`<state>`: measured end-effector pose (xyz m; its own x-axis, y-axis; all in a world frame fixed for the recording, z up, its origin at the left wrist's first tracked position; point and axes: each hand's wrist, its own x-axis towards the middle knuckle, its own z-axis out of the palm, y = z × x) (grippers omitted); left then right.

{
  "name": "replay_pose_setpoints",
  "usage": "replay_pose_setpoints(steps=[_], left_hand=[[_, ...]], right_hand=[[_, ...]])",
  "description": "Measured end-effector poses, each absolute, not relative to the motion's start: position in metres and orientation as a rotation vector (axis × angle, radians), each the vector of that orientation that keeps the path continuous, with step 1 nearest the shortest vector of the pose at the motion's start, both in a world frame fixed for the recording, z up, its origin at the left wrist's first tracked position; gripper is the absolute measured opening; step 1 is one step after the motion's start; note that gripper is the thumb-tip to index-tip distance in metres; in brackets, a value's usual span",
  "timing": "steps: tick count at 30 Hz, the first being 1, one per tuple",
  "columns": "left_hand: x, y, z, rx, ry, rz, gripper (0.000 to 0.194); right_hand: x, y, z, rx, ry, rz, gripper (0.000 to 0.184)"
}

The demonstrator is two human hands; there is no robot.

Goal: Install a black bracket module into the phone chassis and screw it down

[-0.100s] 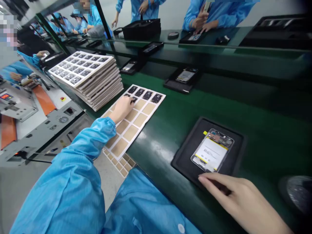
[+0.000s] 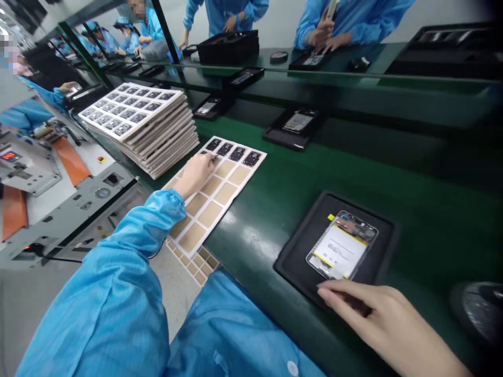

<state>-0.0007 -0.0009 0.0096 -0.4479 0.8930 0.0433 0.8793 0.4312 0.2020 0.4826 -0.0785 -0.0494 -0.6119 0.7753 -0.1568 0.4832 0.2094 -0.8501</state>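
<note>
My left hand (image 2: 197, 172) reaches over a white card sheet with tan cells (image 2: 225, 193). Its fingers are pinched on a small dark phone part (image 2: 214, 157), mostly hidden behind them. Several black phone parts (image 2: 238, 153) fill the sheet's far cells. On the right, my right hand (image 2: 387, 317) is closed at the near rim of a black tray (image 2: 298, 262), thumb and fingertips together on that rim. In the tray lies an opened phone (image 2: 341, 246) with a white battery and a yellow tab at its upper left.
A tall stack of filled sheets (image 2: 157, 136) stands at the left. Farther back sit more black trays (image 2: 283, 139) with phones. Co-workers in blue work across the shelf (image 2: 353, 84). A machine with orange strips (image 2: 70, 159) is at far left, a round object (image 2: 481, 309) at far right.
The black tray and phone have shifted slightly toward me together with my right hand. My left hand has drawn back a little, and the dark part under its fingertips shows less.
</note>
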Motion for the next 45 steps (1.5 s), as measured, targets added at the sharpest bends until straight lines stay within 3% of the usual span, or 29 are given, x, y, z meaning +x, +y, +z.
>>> replay_pose_setpoints(steps=[2,5,8,12,15,21,29,38,45], left_hand=[[0.002,-0.004,0.02,1.581,2.534,0.482,0.03],[0.027,-0.025,0.031,1.563,2.346,0.73,0.046],[0.077,-0.068,0.028,1.598,2.096,0.863,0.045],[0.149,-0.128,0.006,1.771,1.657,0.936,0.036],[0.184,-0.146,-0.016,1.983,1.302,0.953,0.045],[0.21,-0.126,-0.05,2.02,1.125,0.899,0.051],[0.224,-0.105,-0.052,1.666,1.283,1.047,0.029],[0.243,-0.107,-0.047,1.078,1.125,1.109,0.042],[0.259,-0.096,-0.028,0.868,1.094,1.104,0.051]], right_hand=[[0.479,-0.083,-0.044,-1.134,-2.214,1.534,0.057],[0.479,-0.089,-0.043,-1.055,-2.201,1.756,0.06],[0.48,-0.088,-0.046,-1.099,-1.947,1.905,0.064],[0.477,-0.079,-0.043,-1.183,-1.472,2.074,0.089],[0.474,-0.071,-0.039,-1.198,-1.242,2.17,0.104],[0.479,-0.059,-0.038,-1.23,-1.205,2.084,0.086],[0.482,-0.055,-0.037,-1.204,-1.342,1.82,0.092],[0.474,-0.064,-0.049,-1.22,-1.451,1.471,0.069],[0.482,-0.073,-0.062,-1.061,-1.719,0.866,0.025]])
